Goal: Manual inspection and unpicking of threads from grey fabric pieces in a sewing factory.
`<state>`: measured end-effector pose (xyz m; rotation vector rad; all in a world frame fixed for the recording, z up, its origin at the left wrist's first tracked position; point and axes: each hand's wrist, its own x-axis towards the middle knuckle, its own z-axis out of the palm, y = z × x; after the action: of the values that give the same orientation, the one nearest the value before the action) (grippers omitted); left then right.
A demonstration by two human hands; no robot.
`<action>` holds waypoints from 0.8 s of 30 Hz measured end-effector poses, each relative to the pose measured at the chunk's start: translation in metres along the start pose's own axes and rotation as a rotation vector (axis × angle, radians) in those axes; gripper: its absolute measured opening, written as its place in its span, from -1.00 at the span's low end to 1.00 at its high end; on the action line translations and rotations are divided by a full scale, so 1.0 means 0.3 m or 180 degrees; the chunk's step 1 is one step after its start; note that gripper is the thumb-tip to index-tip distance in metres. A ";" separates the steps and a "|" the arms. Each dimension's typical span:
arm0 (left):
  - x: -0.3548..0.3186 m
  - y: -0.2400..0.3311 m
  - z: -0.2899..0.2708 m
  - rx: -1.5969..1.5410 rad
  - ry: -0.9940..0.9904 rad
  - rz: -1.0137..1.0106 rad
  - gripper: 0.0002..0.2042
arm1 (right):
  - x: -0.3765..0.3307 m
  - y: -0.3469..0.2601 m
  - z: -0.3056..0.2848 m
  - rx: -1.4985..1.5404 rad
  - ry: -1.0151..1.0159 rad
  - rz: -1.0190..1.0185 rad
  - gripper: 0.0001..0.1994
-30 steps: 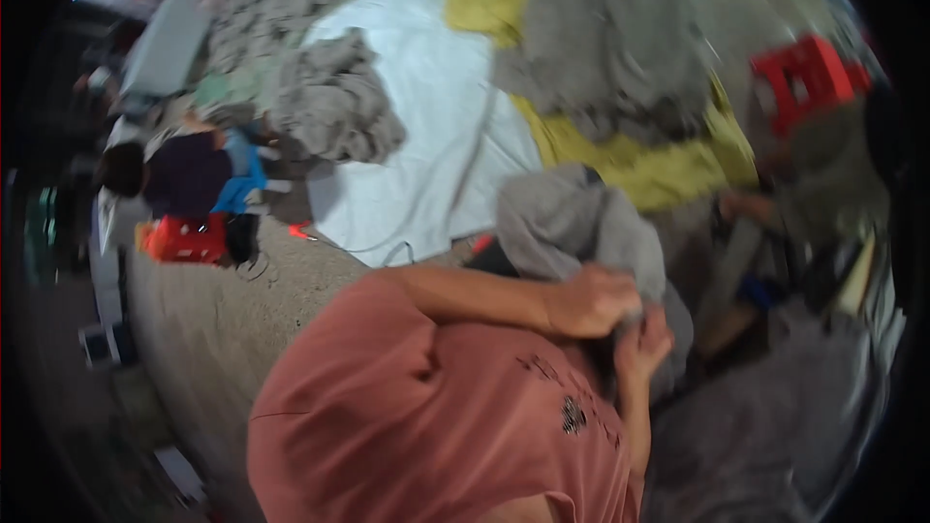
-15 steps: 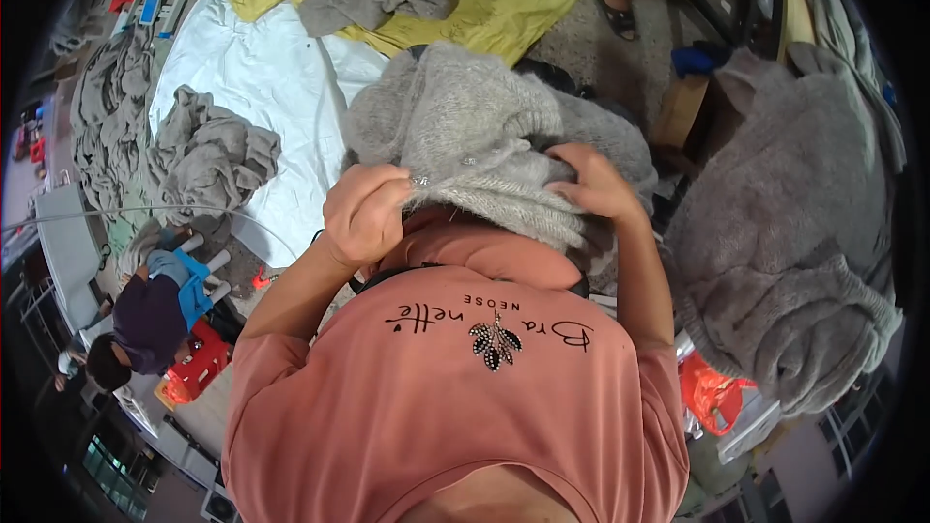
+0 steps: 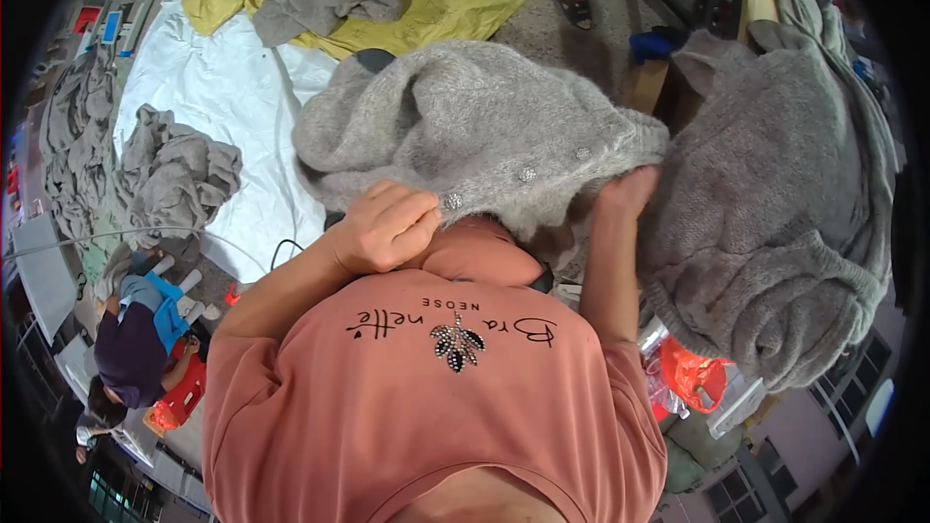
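Both hands clamp the cardigan (image 3: 484, 126): left hand (image 3: 387, 228) at its buttoned edge, right hand (image 3: 625, 196) at its far end, its length spanning between them.

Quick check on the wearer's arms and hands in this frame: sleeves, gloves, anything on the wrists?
Both hands are bare: no gloves on the left hand or the right hand, and no rings, watch or bands show. Both forearms are uncovered up to short sleeves of a salmon-pink T-shirt, which has dark lettering and a small sparkly leaf motif on the chest. No cables or markers on either arm.
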<state>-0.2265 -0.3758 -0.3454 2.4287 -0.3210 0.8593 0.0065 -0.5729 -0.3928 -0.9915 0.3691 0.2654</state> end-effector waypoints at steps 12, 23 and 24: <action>0.029 -0.014 0.042 -0.0187 -0.0160 0.0007 -0.86 | 0.000 0.038 -0.045 -0.0116 0.0147 0.0560 -0.62; 0.242 -0.011 0.024 -0.1793 -0.0301 -0.1469 -0.34 | -0.263 -0.136 0.126 -0.3108 -0.3599 -0.1095 -0.62; 0.242 0.009 0.057 -0.2052 -0.0356 -0.1512 -0.41 | -0.323 -0.139 0.193 -0.3363 -0.3942 -0.1727 -0.67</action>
<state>-0.1631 -0.3907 -0.3092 1.8304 -0.0370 0.3355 -0.0549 -0.5503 -0.2920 -1.6689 -1.2857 0.5336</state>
